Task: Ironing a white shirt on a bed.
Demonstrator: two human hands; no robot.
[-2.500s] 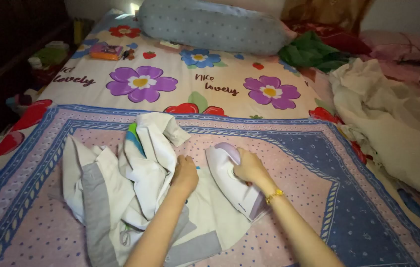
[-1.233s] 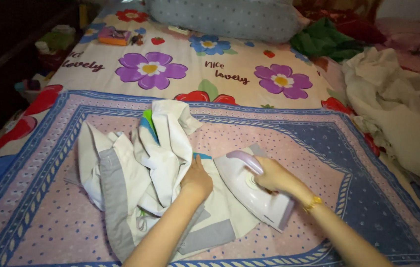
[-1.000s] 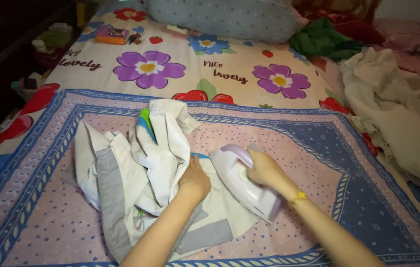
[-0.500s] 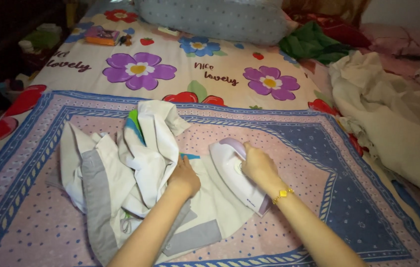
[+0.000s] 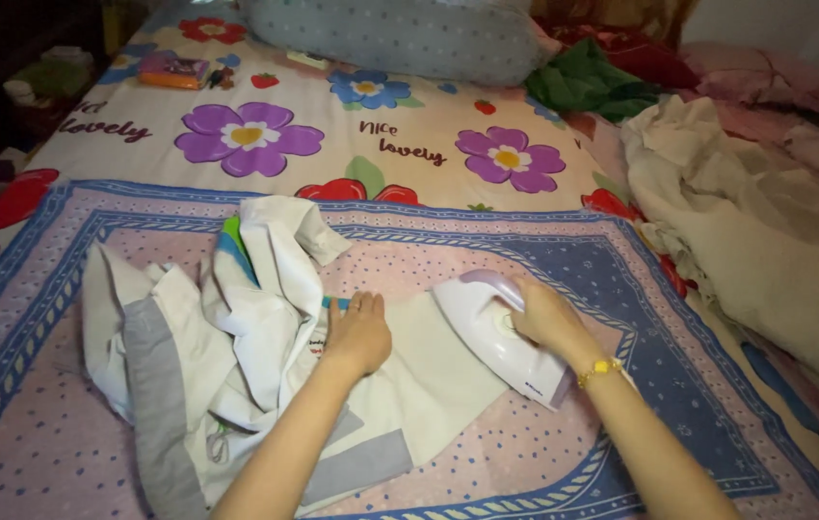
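On the mat (image 5: 564, 260), centre | shirt (image 5: 236, 356) spread, bunched at left | left hand (image 5: 359, 332) laid flat, fingers extended, pressing shirt | right hand (image 5: 546, 318) closed round handle of iron (image 5: 501, 337), at shirt's right edge

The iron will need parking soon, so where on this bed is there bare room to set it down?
Bare blanket lies right of the iron, short of the cream clothes heap. The flowered sheet between blanket and grey pillow is also free. Crowded: the white garment under the left hand, and the right edge.
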